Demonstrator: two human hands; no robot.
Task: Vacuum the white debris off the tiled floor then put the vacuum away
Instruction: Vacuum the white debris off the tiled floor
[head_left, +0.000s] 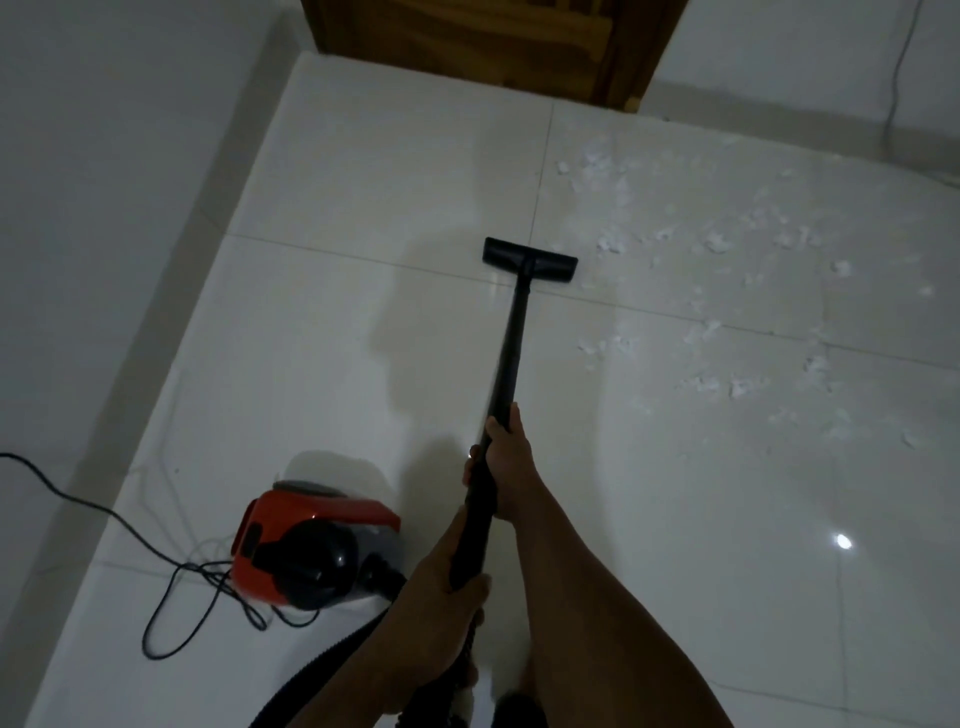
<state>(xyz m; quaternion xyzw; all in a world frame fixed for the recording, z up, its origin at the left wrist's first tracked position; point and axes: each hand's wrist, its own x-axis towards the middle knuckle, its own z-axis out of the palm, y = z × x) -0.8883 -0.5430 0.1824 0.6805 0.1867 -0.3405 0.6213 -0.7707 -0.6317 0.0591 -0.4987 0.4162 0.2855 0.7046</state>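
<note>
**Item:** vacuum wand (514, 343), black rigid tube. Floor head (530, 259) sits flat on tiled floor (363, 182), just left of white debris (727, 249).
**Debris:** loose flakes scattered mid-to-right of floor, not yet picked up. Looks light, prob. lifts easily.
**Hands:** both clamped on wand, right hand (509, 462) higher, left hand (441, 571) lower, nr hose (296, 686) end.
**Handling:** wand stiff, prob. light; steer from upper grip.
**Canister** (311, 545): red/black, on floor to person's left. Likely heavier, trails by hose.
**Power cord** (111, 517): slack loops beside canister, snag risk.
**Wooden door** (467, 41): far end.
</note>
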